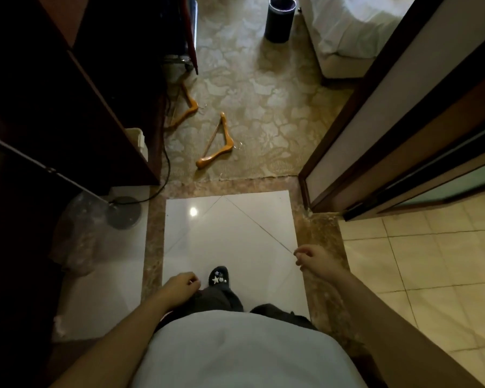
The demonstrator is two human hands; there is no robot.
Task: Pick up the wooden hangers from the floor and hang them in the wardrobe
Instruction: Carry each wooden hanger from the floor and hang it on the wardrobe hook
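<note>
Wooden hangers lie on the patterned carpet (263, 88) ahead of me, well apart from both my hands. The nearer hanger (217, 142) rests flat in the open, its metal hook toward the right. The farther hanger (186, 107) sits up against the dark wardrobe (76, 88) on my left, partly in its shadow. My left hand (179, 285) hangs loosely curled beside my leg, gripping nothing. My right hand (312, 259) is out to the side, fingers bent inward and empty too. I stand on a white glossy tile (230, 231), one dark slipper (219, 277) forward. A dark cylindrical bin (280, 19) stands beyond the hangers, near the bed (356, 26)
</note>
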